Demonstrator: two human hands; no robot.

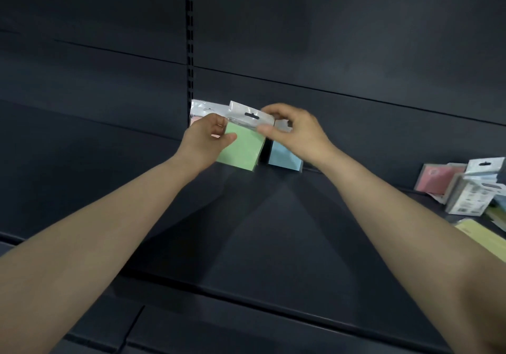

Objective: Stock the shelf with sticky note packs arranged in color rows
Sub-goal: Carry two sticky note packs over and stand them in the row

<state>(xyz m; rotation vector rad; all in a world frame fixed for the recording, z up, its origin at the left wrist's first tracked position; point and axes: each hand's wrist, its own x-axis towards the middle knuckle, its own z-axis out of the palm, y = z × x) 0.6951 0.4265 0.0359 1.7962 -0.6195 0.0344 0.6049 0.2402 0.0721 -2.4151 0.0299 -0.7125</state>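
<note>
A green sticky note pack (242,148) in a clear hang-tab sleeve stands at the back of the dark shelf (273,230). My left hand (204,137) holds its left edge with thumb in front. My right hand (295,131) pinches the clear top flap. Behind my left hand a pink pack (197,112) leans on the back wall, mostly hidden. A blue pack (282,156) stands just right of the green one, partly behind my right hand.
At the far right of the shelf lies a loose heap of packs: a pink one (438,178), a white-backed one (471,189) and a yellow one (482,235). A slotted upright (189,38) divides the back panel. The shelf's front lip (273,303) runs below my forearms.
</note>
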